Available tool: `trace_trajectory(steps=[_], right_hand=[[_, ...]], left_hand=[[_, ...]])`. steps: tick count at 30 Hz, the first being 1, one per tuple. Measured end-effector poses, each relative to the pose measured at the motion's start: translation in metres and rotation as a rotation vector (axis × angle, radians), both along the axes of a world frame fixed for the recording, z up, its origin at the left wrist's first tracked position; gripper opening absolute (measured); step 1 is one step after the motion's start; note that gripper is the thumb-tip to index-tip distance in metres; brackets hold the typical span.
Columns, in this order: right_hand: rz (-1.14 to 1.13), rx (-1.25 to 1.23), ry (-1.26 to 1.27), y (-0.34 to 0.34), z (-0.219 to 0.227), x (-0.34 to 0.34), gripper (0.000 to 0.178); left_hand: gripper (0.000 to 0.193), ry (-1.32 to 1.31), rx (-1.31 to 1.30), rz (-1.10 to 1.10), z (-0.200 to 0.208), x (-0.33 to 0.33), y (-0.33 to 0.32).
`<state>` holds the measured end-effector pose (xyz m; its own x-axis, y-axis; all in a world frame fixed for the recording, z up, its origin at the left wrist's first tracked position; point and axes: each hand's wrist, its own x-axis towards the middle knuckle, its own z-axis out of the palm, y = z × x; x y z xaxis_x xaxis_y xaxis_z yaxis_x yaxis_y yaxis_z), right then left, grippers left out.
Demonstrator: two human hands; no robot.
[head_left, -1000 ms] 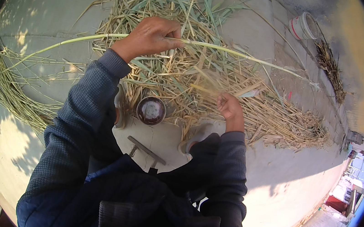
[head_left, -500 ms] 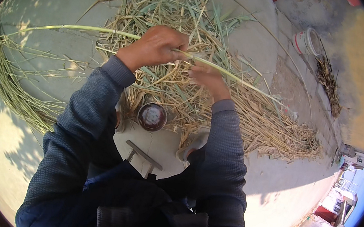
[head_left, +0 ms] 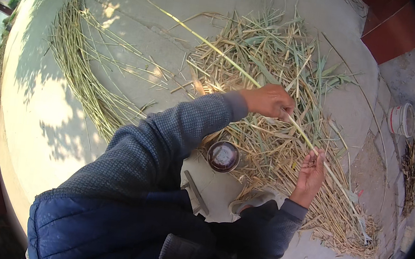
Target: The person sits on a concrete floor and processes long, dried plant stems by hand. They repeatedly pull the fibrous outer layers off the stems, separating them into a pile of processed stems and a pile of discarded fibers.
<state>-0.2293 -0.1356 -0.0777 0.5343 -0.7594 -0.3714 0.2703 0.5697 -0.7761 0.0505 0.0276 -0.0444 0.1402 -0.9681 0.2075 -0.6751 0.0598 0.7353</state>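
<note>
A long green-yellow reed stalk point(head_left: 203, 40) runs slantwise from the upper left to the lower right across both hands. My left hand point(head_left: 271, 101) is closed around its middle, above a heap of dry leaves and husks point(head_left: 245, 45). Farther down the stalk, my right hand point(head_left: 310, 177) pinches it between thumb and fingers, the palm turned partly up. The stalk's lower end lies over a spread of dry straw-coloured stems point(head_left: 331, 227). Below my left forearm, close to the heap, stands a round dark-rimmed container point(head_left: 223, 156); its contents are unclear.
A curved bundle of thin green stalks point(head_left: 78, 55) lies on the concrete at the left. A metal bar point(head_left: 195, 193) stands near my legs. At the right are a white bucket point(head_left: 401, 120) and a dark twig bundle point(head_left: 409, 179). A red block-like object point(head_left: 396, 31) occupies the upper right.
The view has swung left, so the ground things sit farther right. My hands, close together before, are now apart along the stalk, the right one nearer its lower end.
</note>
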Motion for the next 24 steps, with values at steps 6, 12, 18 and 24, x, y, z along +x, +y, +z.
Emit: trace_trajectory(steps=[6,12,18,24], right_hand=[[-0.021,-0.102,0.041,-0.009,0.013,0.003,0.025],[0.073,-0.078,-0.036,0.009,0.013,0.010,0.024],[0.089,-0.012,-0.041,0.022,0.018,0.027,0.026],[-0.087,-0.047,-0.036,-0.022,0.025,-0.014,0.022]], left_hand=[[0.017,0.617,-0.043,0.270,0.003,0.007,-0.014],[0.035,-0.702,-0.159,0.422,0.010,0.001,-0.018],[0.024,-0.338,-0.140,0.003,0.002,-0.049,-0.032],[0.021,-0.284,0.050,0.093,0.005,0.008,-0.004]])
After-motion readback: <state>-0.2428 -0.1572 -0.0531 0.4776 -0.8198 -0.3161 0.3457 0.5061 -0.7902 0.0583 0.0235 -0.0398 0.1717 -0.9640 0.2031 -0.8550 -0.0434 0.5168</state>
